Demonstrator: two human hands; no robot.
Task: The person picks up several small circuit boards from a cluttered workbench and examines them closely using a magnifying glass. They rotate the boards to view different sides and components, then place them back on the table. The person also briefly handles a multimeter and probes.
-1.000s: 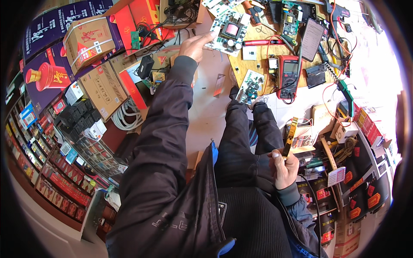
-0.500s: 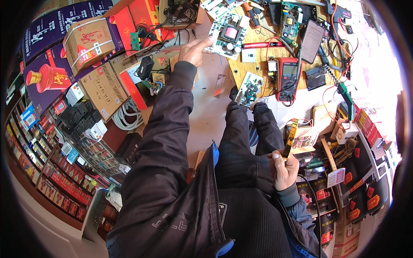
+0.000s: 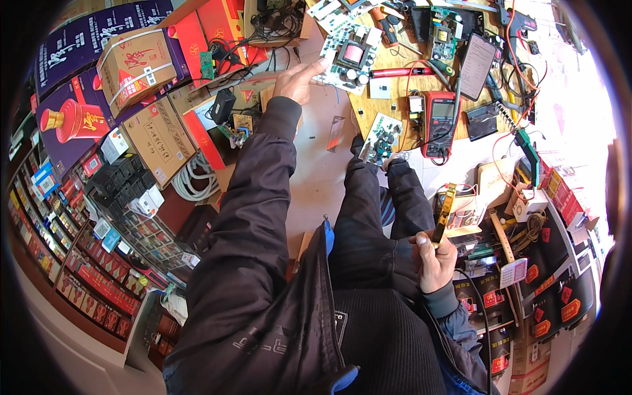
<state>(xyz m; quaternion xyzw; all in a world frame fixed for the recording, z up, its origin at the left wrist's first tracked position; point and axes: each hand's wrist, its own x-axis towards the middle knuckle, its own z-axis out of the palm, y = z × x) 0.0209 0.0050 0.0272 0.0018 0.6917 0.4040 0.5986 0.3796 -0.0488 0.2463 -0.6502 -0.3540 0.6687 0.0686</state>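
At the table's left edge, my left hand (image 3: pixel 297 81) grips the left corner of a large white circuit board (image 3: pixel 338 72). The board carries a pink-wound transformer (image 3: pixel 353 52) and several round capacitors. My right hand (image 3: pixel 435 264) is low by my right thigh, its fingers closed round a slim yellow and black tool (image 3: pixel 445 212) that points up and away; its exact kind is unclear. A smaller circuit board (image 3: pixel 382 137) rests at the table's front edge, near my knees. To its right lies a red multimeter (image 3: pixel 440 122) with a grey screen.
On the wooden table (image 3: pixel 368 105) are a red pen-like tool (image 3: pixel 403 72), a phone (image 3: pixel 477 66), a green board (image 3: pixel 446 31) and a glue gun (image 3: pixel 520 23). A green soldering iron (image 3: pixel 528 150) stands at the right. Cardboard boxes (image 3: pixel 158 135) are stacked at the left.
The large circuit board and my left hand have shifted very slightly. My right hand and the yellow and black tool look the same.
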